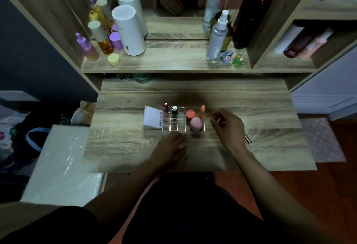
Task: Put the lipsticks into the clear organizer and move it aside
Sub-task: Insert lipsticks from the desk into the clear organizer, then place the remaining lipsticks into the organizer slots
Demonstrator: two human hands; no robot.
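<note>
The clear organizer (174, 126) stands on the wooden desk (119, 141), its grid of small cells mostly see-through. A dark red lipstick (165, 108) and a black one with a silver cap (174, 110) stand upright in its back cells. In its right section sit a pink round item (195, 123), a coral round item (190, 113) and a peach tube (202, 111). My left hand (170, 147) rests at the organizer's front edge. My right hand (228, 126) hovers just right of it, fingers pinched on a small pale stick-like lipstick (219, 119). A silver lipstick (247, 139) lies on the desk behind my right wrist.
A white box (152, 120) leans against the organizer's left side. The shelf behind holds bottles (92, 48), a white cylinder (128, 31), a spray bottle (217, 37) and two small figurines (232, 58). A white stool (61, 158) stands left of the desk.
</note>
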